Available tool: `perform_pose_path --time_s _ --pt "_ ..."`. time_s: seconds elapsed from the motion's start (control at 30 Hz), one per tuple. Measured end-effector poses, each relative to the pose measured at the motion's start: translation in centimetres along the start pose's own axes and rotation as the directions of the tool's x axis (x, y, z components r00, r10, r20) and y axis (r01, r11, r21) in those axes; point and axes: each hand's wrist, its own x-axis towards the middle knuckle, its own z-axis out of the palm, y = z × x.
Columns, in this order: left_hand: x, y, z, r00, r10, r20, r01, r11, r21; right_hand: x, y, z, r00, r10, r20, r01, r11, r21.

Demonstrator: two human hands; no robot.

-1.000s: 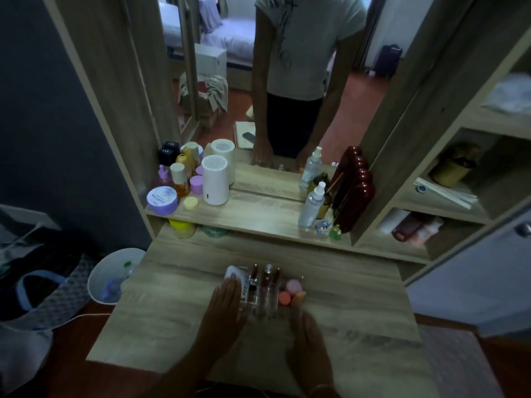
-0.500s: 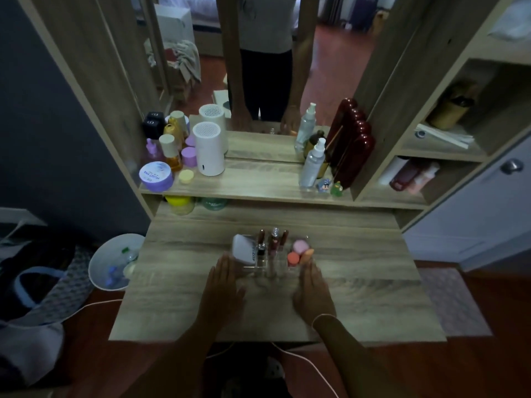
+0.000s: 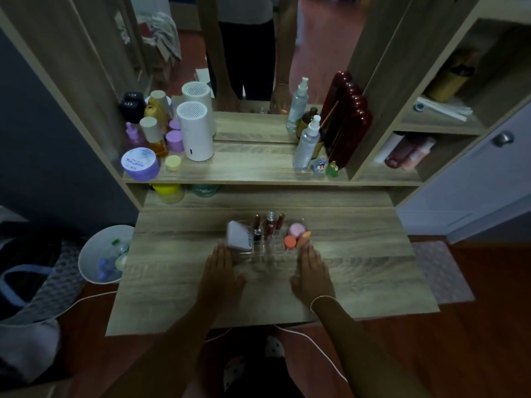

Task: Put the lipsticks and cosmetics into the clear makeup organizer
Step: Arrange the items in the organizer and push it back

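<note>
The clear makeup organizer (image 3: 260, 255) stands mid-table on the wooden dressing table (image 3: 359, 268). In it stand several dark red lipsticks (image 3: 268, 225), a white boxy compact (image 3: 240, 235) at its left end, and pink (image 3: 296, 229) and orange (image 3: 290, 242) round sponges at its right end. My left hand (image 3: 221, 271) lies flat on the table at the organizer's left front corner, fingers together, holding nothing. My right hand (image 3: 311, 271) lies flat at the right front corner, fingertips by the orange sponges.
A shelf behind carries a white cylinder device (image 3: 195, 133), a purple jar (image 3: 140, 163), bottles, a clear spray bottle (image 3: 306, 143) and a dark red object (image 3: 349, 124) before a mirror. A white bin (image 3: 100, 257) stands left of the table. Side shelves are at right.
The camera has pulled back and tilted down. Both hands have slid back from the organizer's sides to its front corners; the organizer stays put.
</note>
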Motion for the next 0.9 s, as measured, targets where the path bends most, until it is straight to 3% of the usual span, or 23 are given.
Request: perform_pose_path --time_s 0.57,0.9 --pt "3.6 4.0 1.9 0.992 0.029 0.124 -0.031 0.999 0.021 2.4 5.6 -1.8 0.999 0.037 0.001 -0.037 0.999 -0.037" --pt "6.7 8.8 3.7 0.994 -0.001 0.112 0.005 0.999 -0.034 4.5 11.1 -3.6 1.0 0.007 -0.008 -0.007 1.0 0.014"
